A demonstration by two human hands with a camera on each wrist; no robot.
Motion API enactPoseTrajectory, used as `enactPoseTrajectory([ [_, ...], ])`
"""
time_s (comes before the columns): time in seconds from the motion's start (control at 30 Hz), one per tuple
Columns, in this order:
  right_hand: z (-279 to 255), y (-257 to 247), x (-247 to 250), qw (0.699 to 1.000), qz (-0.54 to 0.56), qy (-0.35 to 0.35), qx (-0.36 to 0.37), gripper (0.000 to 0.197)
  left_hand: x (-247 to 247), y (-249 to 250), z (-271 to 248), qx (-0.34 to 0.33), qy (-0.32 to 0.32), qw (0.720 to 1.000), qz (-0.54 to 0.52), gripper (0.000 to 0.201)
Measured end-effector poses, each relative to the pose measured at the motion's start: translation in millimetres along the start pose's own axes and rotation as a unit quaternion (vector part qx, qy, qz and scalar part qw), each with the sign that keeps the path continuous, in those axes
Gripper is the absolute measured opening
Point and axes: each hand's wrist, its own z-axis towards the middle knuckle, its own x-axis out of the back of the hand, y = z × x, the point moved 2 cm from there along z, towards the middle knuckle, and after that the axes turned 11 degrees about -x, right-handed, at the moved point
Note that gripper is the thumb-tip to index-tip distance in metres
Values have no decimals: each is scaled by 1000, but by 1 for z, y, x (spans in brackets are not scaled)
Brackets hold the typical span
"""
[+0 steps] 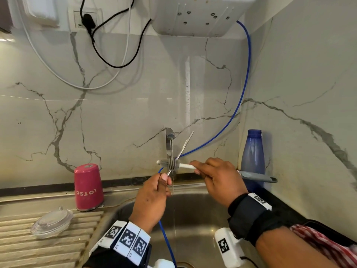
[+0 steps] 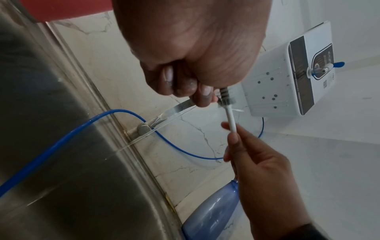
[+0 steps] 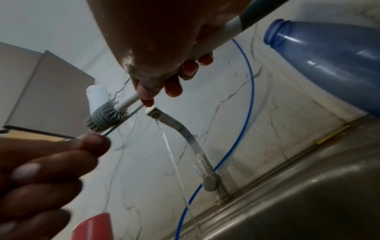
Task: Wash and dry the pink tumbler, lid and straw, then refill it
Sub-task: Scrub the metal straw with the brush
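My left hand (image 1: 164, 177) pinches the lower end of a clear straw (image 1: 186, 142) that slants up to the right in front of the tap (image 1: 170, 136). My right hand (image 1: 197, 168) grips a bottle brush by its white shaft, and its grey bristled head (image 1: 172, 163) lies across the straw under the running water. In the right wrist view, the brush head (image 3: 107, 116) touches the straw (image 3: 131, 112). The pink tumbler (image 1: 88, 187) stands upside down at the sink's left rim. Its clear lid (image 1: 52, 222) lies on the ribbed draining board.
A steel sink (image 1: 193, 219) lies below both hands, and a thin stream falls into it. A blue bottle (image 1: 253, 157) stands in the right corner. A blue hose (image 1: 239, 105) runs from the wall unit (image 1: 193, 14) down into the sink. Marble walls close off the back and right.
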Motion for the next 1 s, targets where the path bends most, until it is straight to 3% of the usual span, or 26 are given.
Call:
enactPoseTrajectory([
  [0.1,1,25,11,994,6,25,-110,34,0,-3,-3,5,-15,1000,11,38],
  [0.17,3,34,18,988,-2,65,-139,32,-1,-6,-4,11,-19,1000,13,38],
  [0.27,5,14,14,996,-4,74,-56,32,-3,-9,-4,15,-14,1000,10,39],
  [0.33,3,-3,2,1000,1,23,19,35,-3,-10,-2,23,-4,1000,4,39],
  [0.4,0,-5,-4,999,-18,-9,34,40,-1,-10,-2,30,-1,1000,5,39],
  [0.47,2,10,2,999,-28,9,-31,39,1,-10,-2,23,-9,1000,17,39],
  [0.57,3,33,18,986,-30,92,-134,31,0,-11,-4,25,-22,999,26,38],
  [0.67,4,25,16,993,-16,93,-74,31,-3,-11,-4,30,-22,999,18,39],
  [0.73,1,9,3,1000,-9,27,-6,35,-2,-12,-3,28,-12,999,10,40],
  [0.8,-1,5,-5,1000,-22,-19,12,40,1,-14,-1,29,-3,1000,12,41],
  [0.87,0,20,-2,999,-14,-15,-46,39,4,-15,1,38,10,999,3,42],
  [0.93,0,41,8,992,-18,37,-121,34,9,-14,3,43,25,999,-21,42],
  [1.0,1,51,17,986,-24,89,-142,31,10,-13,4,37,17,999,-19,43],
])
